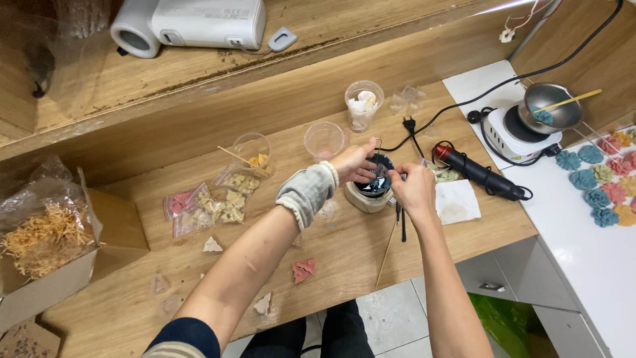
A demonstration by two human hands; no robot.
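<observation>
My left hand (354, 162), with a grey wrist wrap on it, rests on the far rim of a small black pot (376, 183) that sits on a beige warmer base (361, 199). At the pot's right rim my right hand (412, 189) pinches a thin dark tool (401, 222) whose handles hang down over the wooden table (331, 258). A wooden stick (386, 252) lies just below the hands.
Clear plastic cups (364, 103) stand behind the pot. Zip bags of wax pieces (212, 205) lie to the left, a black heat tool (478, 174) to the right. On the white counter are a hot plate with a metal bowl (551, 109) and coloured flower shapes (599, 179). A cardboard box of straw (46, 245) sits far left.
</observation>
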